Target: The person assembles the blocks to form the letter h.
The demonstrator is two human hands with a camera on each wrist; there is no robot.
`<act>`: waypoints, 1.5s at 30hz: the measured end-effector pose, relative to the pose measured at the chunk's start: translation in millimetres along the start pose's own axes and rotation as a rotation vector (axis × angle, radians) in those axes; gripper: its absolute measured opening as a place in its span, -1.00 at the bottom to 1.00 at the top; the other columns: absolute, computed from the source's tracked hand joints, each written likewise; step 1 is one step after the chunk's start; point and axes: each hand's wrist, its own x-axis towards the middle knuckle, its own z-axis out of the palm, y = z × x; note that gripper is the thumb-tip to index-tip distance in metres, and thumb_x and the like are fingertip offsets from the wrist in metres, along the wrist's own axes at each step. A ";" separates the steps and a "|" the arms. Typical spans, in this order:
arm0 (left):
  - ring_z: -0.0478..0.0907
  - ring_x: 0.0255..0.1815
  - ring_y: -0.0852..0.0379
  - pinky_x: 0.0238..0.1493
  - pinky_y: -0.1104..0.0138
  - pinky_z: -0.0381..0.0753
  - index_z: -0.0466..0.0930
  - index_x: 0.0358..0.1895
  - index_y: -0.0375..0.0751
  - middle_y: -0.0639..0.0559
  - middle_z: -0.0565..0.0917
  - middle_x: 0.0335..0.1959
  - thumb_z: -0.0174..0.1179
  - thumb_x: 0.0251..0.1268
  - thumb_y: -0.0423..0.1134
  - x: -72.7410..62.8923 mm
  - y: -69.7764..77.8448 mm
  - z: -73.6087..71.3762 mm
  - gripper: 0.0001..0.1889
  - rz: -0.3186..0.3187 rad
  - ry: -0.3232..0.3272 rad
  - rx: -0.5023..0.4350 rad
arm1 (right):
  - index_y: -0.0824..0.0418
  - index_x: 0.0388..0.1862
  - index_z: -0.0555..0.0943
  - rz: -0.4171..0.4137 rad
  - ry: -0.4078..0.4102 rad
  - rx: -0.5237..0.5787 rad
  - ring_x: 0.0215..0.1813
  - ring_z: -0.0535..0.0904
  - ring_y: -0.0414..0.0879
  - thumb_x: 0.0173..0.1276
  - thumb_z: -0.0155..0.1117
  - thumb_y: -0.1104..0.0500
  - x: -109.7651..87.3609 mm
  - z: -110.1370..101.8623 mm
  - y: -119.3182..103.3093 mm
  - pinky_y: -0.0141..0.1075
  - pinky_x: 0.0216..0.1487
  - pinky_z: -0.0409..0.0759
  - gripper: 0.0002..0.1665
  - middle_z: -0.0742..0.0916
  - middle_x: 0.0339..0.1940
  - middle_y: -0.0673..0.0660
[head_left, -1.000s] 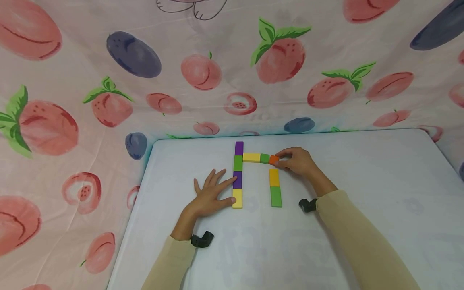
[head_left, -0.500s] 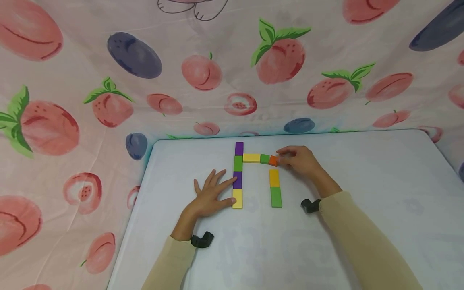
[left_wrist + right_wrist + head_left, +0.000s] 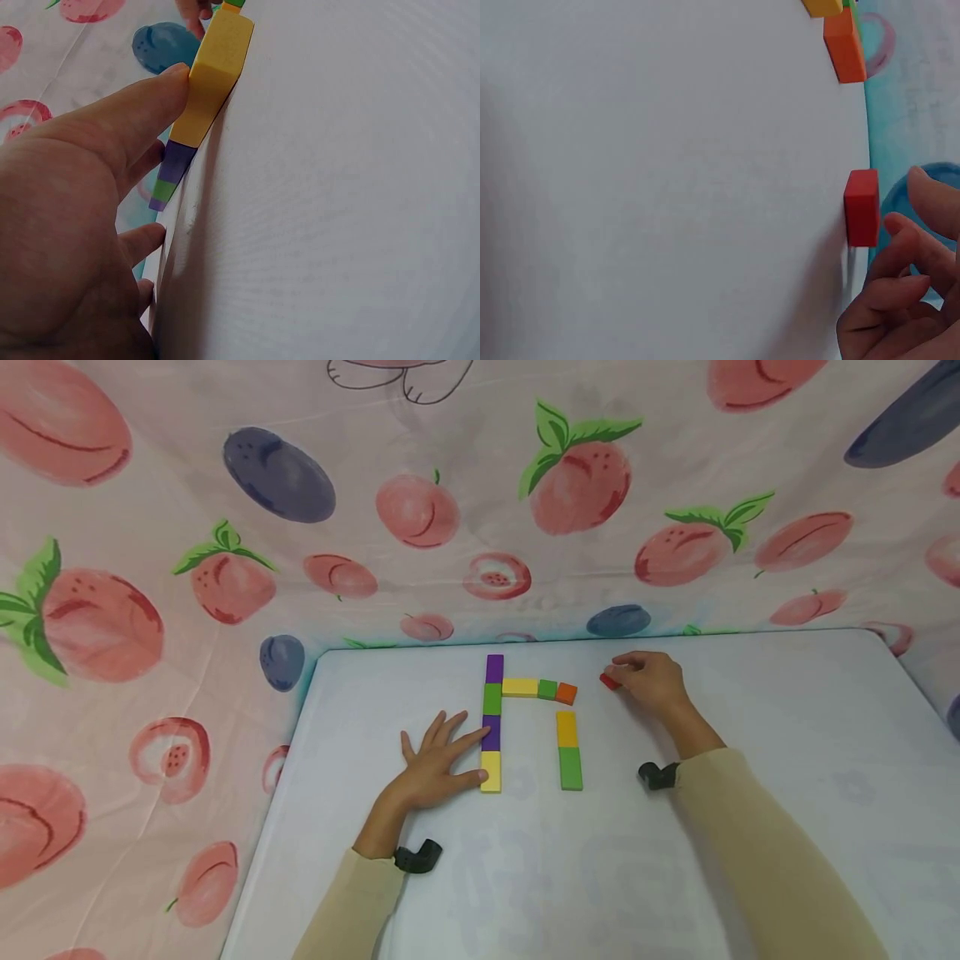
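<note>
My left hand (image 3: 431, 772) lies with fingers spread beside a column of blocks, its index fingertip at the lower purple block (image 3: 491, 741) and thumb tip against the yellow block (image 3: 210, 82). Above these in the column are a green block (image 3: 492, 699) and another purple one (image 3: 495, 668). From the column a row runs right: a long yellow block (image 3: 520, 687), a small green block (image 3: 547, 690) and a slightly turned orange block (image 3: 567, 693). To the right of that row my right hand (image 3: 652, 681) holds a small red block (image 3: 862, 210) at its fingertips, other fingers curled.
Below the orange block lie an amber block (image 3: 567, 728) and a green block (image 3: 571, 768), end to end. The white table (image 3: 712, 860) meets a fruit-print cloth (image 3: 450, 443) at its back edge. Dark wrist cameras (image 3: 418, 857) sit by both cuffs.
My right hand has let go of the orange block and moved right and slightly back; the red block now shows at its fingertips. The orange block stays slightly turned. My left hand keeps its place.
</note>
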 end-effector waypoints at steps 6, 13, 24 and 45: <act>-0.40 0.73 -0.11 0.36 -0.48 -0.70 0.20 0.57 0.46 0.12 -0.06 0.72 0.22 0.35 0.29 0.6 0.2 -0.2 -0.26 -0.013 -0.020 0.004 | 0.24 0.30 0.61 0.003 -0.022 -0.068 0.20 0.47 0.21 0.47 0.28 -0.05 1.7 -0.6 9.7 0.05 0.23 0.56 -0.44 0.68 0.17 0.31; -0.42 0.73 -0.10 0.37 -0.47 -0.71 0.18 0.58 0.46 0.12 -0.08 0.72 0.21 0.35 0.28 0.9 -0.3 -0.4 -0.25 -0.013 -0.029 0.003 | 0.25 0.28 0.63 -0.021 -0.005 -0.073 0.18 0.50 0.21 0.45 0.33 0.00 -0.9 1.0 9.6 0.06 0.22 0.56 -0.47 0.71 0.12 0.32; -0.40 0.73 -0.11 0.36 -0.48 -0.69 0.19 0.57 0.45 0.12 -0.07 0.72 0.21 0.36 0.28 0.4 0.6 -1.5 -0.26 -0.010 -0.024 0.005 | 0.13 0.26 0.68 -0.010 0.034 -0.009 0.28 0.50 0.19 0.42 0.39 -0.04 -8.0 7.2 8.7 0.02 0.22 0.60 -0.50 0.71 0.20 0.27; -0.42 0.73 -0.09 0.36 -0.47 -0.71 0.17 0.58 0.47 0.13 -0.08 0.72 0.20 0.36 0.29 1.3 -1.9 0.3 -0.26 -0.005 -0.024 0.007 | 0.13 0.14 0.68 -0.058 -0.025 0.197 0.16 0.55 0.08 0.39 0.43 -0.02 -25.2 21.4 -1.0 -0.23 0.12 0.63 -0.58 0.71 0.12 0.19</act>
